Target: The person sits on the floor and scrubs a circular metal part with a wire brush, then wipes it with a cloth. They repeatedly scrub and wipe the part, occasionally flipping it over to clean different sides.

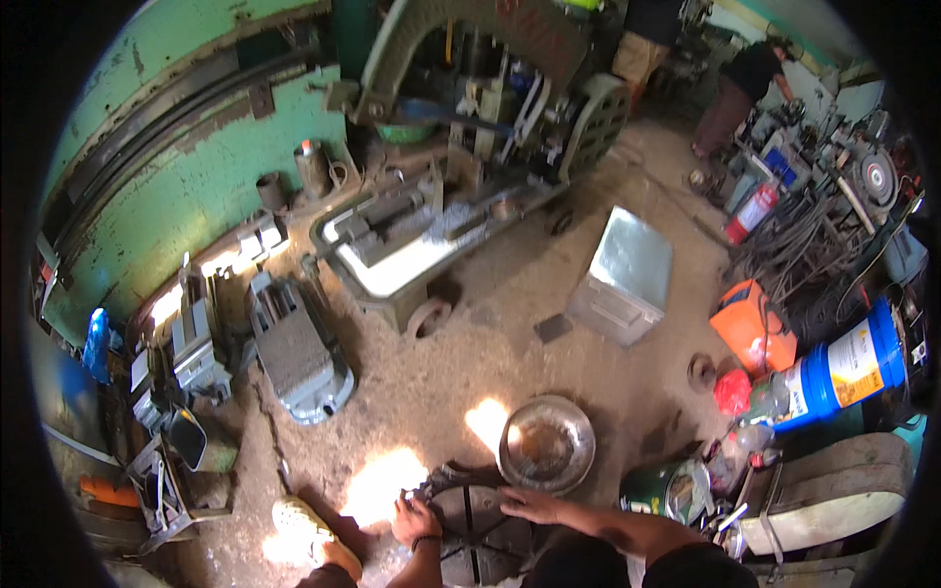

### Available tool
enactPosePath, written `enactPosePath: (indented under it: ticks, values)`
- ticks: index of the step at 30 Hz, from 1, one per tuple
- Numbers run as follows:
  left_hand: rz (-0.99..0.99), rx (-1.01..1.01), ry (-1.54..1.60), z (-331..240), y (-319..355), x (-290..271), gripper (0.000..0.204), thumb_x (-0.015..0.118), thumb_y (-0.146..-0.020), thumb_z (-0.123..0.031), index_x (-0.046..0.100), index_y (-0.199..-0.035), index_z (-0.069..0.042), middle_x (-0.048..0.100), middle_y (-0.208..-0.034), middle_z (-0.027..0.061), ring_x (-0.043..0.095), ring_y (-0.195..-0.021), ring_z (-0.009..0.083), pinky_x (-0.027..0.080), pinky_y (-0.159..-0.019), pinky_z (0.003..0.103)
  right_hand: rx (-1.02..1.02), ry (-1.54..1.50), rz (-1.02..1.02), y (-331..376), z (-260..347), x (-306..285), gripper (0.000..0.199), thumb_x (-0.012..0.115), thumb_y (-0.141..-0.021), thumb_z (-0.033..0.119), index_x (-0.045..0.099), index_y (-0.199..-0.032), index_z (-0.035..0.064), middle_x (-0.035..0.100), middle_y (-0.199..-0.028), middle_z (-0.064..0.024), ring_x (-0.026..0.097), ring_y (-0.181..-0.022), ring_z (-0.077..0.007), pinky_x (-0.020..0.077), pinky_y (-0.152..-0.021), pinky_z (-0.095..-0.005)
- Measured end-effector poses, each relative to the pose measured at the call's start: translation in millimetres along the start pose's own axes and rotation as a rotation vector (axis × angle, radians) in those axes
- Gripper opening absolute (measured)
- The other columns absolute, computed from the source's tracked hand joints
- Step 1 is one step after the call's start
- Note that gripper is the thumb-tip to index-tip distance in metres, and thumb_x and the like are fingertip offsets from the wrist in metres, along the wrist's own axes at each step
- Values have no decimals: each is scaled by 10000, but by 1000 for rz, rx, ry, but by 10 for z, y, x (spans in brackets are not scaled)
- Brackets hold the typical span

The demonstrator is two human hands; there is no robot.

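Note:
A round grey metal table with dark slots crossing its face, like a rotary table, stands at the lower middle between my arms. My left hand is at its left edge, fingers curled in around something small and dark that I cannot make out. On the right side of the disc, my right hand lies flat with its fingers stretched out, holding nothing. Just beyond it sits a shallow round metal pan with brownish stains inside.
A large power hacksaw stands ahead. A machine vise lies at left. A silver metal box, orange case and blue buckets are to the right. My shoe is at lower left. Another person bends over far right.

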State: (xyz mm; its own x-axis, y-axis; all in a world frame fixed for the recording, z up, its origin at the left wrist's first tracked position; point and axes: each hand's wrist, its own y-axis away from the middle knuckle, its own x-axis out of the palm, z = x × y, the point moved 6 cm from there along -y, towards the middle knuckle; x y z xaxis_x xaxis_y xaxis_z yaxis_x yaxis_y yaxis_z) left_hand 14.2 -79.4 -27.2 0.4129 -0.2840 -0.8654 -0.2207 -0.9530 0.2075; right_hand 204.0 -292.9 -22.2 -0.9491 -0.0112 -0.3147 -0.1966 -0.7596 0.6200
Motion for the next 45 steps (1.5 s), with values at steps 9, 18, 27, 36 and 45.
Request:
enactPosePath:
  ticks: [9, 18, 27, 36, 45]
  values:
    - [27, -8, -21, -47, -79, 100, 466, 454, -1001, -400, 612, -1310, -89, 668, -1201, 177, 682, -944, 418, 554, -774, 496, -158, -187, -93, -89, 309, -119, 672, 625, -989, 377, 408, -1515, 20, 391, -1583, -177, 347, -1474, -288, 240, -1217, -390]
    - [69, 50, -71, -78, -39, 142, 487, 419, -1013, -366, 574, -1372, -76, 645, -1220, 179, 655, -1018, 399, 525, -842, 474, -141, -117, 88, -555, 442, -96, 779, 589, -926, 620, 487, -1475, 77, 493, -1510, -175, 472, -1385, -355, 349, -1166, -424]
    - [16, 70, -87, -160, 0, 153, 515, 397, -1013, -393, 592, -1258, 16, 642, -1170, 260, 624, -1029, 456, 495, -858, 510, -231, -598, 124, -273, -49, -105, 676, 272, -1069, 554, 360, -1556, 94, 341, -1623, -100, 315, -1492, -277, 224, -1229, -386]
    - [-9, 90, -158, -15, -53, 183, 590, 341, -1036, -439, 602, -1262, 39, 645, -1181, 280, 612, -1080, 449, 477, -935, 488, -174, -762, -41, 394, -307, 178, 780, 381, -1030, 579, 217, -1599, 70, 180, -1675, -139, 122, -1554, -270, 97, -1257, -418]
    - [-3, 176, -186, 25, -104, 202, 650, 266, -1054, -440, 620, -1246, 70, 613, -1237, 301, 557, -1168, 452, 413, -1032, 487, -277, -469, -153, 401, -238, 169, 791, 589, -984, 416, 228, -1592, 63, 194, -1662, -169, 181, -1537, -334, 161, -1258, -421]
